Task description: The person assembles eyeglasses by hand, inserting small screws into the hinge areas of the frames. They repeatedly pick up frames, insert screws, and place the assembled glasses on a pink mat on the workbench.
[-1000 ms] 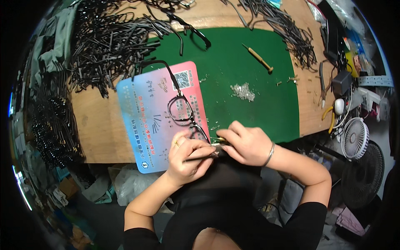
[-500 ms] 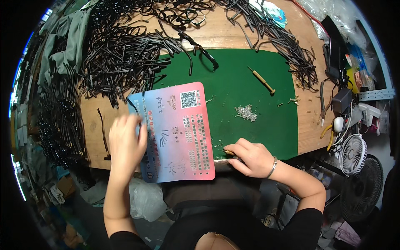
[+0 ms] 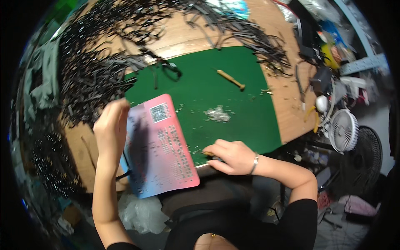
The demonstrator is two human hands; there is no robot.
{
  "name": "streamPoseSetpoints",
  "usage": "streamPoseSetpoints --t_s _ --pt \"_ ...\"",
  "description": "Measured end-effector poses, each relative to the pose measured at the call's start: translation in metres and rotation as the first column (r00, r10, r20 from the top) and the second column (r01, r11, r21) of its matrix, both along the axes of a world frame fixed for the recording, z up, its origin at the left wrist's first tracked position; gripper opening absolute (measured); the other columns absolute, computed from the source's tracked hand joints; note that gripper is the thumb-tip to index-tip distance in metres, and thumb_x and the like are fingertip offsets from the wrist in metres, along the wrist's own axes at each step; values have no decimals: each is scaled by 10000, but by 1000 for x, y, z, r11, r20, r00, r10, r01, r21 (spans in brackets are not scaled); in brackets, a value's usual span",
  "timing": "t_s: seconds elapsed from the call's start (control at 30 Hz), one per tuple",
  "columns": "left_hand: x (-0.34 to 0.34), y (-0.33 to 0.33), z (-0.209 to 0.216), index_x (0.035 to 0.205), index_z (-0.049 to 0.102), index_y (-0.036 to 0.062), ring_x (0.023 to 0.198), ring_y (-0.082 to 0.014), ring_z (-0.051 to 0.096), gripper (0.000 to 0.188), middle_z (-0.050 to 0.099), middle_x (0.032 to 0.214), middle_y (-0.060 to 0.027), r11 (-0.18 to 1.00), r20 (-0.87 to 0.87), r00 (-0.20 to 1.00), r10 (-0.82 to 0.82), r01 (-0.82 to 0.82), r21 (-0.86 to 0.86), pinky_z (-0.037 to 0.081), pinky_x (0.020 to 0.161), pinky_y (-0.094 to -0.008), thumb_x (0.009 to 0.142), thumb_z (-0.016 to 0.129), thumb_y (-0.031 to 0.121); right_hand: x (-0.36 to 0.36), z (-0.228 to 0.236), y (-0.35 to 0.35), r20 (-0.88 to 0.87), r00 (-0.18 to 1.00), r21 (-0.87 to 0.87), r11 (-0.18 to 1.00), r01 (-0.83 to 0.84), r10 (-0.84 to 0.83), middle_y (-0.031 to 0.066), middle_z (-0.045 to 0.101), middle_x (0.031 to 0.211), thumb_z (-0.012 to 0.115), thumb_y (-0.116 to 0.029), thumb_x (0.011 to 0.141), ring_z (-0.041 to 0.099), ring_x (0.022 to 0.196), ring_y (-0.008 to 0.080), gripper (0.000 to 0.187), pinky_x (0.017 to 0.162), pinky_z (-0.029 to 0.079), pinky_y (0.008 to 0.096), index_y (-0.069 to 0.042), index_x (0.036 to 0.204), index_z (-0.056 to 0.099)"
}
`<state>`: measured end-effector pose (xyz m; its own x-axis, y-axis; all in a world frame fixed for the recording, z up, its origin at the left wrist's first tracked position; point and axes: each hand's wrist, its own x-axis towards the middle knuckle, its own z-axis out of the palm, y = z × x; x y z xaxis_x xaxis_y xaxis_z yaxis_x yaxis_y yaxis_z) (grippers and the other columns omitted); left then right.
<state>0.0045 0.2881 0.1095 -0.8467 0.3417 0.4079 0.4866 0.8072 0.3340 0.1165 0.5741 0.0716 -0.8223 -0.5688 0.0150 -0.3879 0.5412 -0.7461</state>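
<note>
Now a brass-coloured tool (image 3: 207, 153) is clamped between the thumb and fingers of the right hand (image 3: 233, 157), right at the near edge of the green mat (image 3: 250, 116). Across the desk, the left hand (image 3: 110, 128) is held over the left edge of the pink-and-blue sheet (image 3: 183, 154), near the heap of black glasses arms (image 3: 98, 79); its fingers are bunched together, but whether anything is pinched cannot be told. Toward the mat's far edge, a screwdriver (image 3: 230, 79) is left lying.

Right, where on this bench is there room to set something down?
Two bare patches on the green mat: right of the heap of tiny silvery pieces, and between the black eyeglass frame and the gold-coloured screwdriver. Crowded: upper left and upper right, piled with black eyeglass temples.
</note>
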Motion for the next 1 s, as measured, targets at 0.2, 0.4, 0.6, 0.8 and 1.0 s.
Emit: streamPoseSetpoints --t_s 0.2,0.4,0.6,0.8,1.0 --pt "85 17 -23 1019 548 -23 787 -94 566 189 592 913 -39 661 708 642 -294 -399 636 469 683 -228 835 588 -8 1 10 32 139 984 -60 991 118 -109 125 564 860 569 -203 852 592 748 289 217 648 492 360 -38 990 539" --pt "89 18 -42 1111 453 -13 571 -57 482 272 415 699 21 860 670 738 83 -392 326 413 495 -191 872 569 49 -20 24 74 203 837 149 861 486 -508 138 580 773 576 -182 818 592 759 303 162 680 484 358 -21 826 561" --pt "88 26 -30 1315 305 -20 650 -118 596 525 402 1209 -168 741 691 717 90 -512 434 510 545 -220 845 539 -34 -61 5 77 -522 834 539 688 486 -180 111 516 799 548 -125 804 611 600 268 88 526 518 370 -57 848 514" --pt "103 36 -19 1422 144 20 747 -136 623 614 423 1267 -174 546 731 644 -228 -537 643 526 660 -227 882 423 -66 -73 12 85 -457 886 668 625 403 -83 138 542 816 490 -96 816 625 631 284 87 510 520 377 -59 895 494" --pt "133 64 -10 1234 367 53 750 -130 616 336 568 955 -88 456 765 347 -543 -642 616 535 673 -243 917 478 31 -22 70 30 263 935 -5 968 250 -240 138 596 759 590 -102 751 608 715 263 106 656 496 329 -16 812 604"
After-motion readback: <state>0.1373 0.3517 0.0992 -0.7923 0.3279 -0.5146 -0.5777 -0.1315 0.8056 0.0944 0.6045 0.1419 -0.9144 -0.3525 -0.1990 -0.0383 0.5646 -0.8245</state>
